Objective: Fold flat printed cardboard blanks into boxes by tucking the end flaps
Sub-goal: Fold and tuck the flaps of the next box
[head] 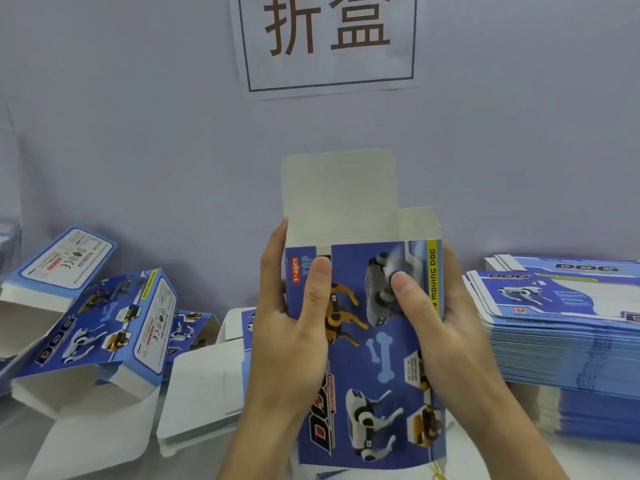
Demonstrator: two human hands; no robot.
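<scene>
A blue printed cardboard box (374, 358) with dog pictures stands upright at the centre, held in both hands. My left hand (291, 327) grips its left edge, thumb lying on the front panel near the top. On the right edge my right hand (440, 334) grips it, thumb pressed on the front panel. The top end is unclosed: a white lid flap (339, 195) stands straight up, and a small side flap (419, 223) rises at the right. The box's bottom end is cut off by the frame.
A tall stack of flat blue blanks (568, 344) lies at the right. Several folded boxes (100, 327) with loose white flaps lie jumbled at the left. A paper sign (329, 39) hangs on the grey wall behind.
</scene>
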